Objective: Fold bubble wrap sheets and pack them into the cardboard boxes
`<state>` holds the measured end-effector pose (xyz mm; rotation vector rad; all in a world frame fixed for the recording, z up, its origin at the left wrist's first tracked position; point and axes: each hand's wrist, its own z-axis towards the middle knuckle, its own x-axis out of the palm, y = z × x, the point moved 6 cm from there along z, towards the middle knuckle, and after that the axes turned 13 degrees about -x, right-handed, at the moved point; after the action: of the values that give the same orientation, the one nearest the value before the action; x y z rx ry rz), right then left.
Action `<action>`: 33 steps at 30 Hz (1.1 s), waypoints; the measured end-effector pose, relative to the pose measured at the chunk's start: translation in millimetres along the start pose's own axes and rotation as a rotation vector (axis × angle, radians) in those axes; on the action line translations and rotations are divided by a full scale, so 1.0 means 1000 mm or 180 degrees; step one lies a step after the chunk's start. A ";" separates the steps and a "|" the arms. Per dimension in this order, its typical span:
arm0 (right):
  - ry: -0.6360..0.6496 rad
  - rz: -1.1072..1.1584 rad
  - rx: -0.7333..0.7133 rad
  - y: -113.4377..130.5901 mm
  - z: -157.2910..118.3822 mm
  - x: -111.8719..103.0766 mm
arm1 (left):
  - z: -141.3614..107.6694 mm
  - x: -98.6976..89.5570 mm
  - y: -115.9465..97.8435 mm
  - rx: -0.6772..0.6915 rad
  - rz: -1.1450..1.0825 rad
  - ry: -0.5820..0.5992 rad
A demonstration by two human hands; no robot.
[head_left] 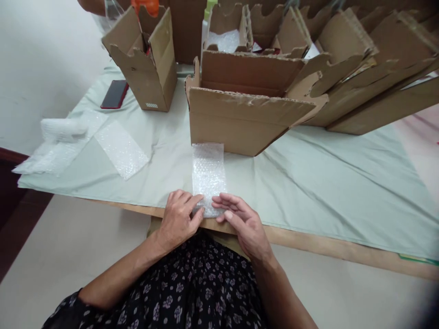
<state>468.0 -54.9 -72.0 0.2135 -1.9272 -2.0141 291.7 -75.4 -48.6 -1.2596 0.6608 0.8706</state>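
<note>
A strip of bubble wrap (209,171) lies flat at the table's front edge, its far end reaching the base of a cardboard box. On its near left corner rests my left hand (180,214), index finger and thumb stretched out and apart, the other fingers bent. My right hand (245,224) is at the near right corner of the strip, palm turned inward and fingers extended. Nothing shows between its fingers and thumb. Whether its fingertips touch the strip I cannot tell.
A wide cardboard box (240,116) stands just beyond the strip. Several narrower boxes fill the back right, and another box (147,77) is at back left beside a phone (115,94). More bubble wrap (121,148) and a bubble wrap roll (63,130) lie left.
</note>
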 end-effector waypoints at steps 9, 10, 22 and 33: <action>0.0880 -0.3124 -0.1958 0.019 -0.013 0.014 | 0.003 0.000 -0.002 0.0168 0.0077 0.0103; 0.0896 -0.3273 -0.1952 0.017 -0.012 0.015 | 0.004 0.000 -0.002 0.0177 0.0073 0.0110; 0.0648 -0.3539 -0.2203 0.022 0.002 0.020 | -0.016 -0.005 0.012 0.0397 0.0155 -0.0012; 0.0302 -0.3070 -0.1967 0.024 0.017 0.007 | 0.003 -0.008 0.010 0.0111 -0.0671 -0.0263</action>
<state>459.1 -42.3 -45.9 1.2136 -1.0975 -2.9759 278.6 -73.7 -46.8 -1.2307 0.4661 0.7294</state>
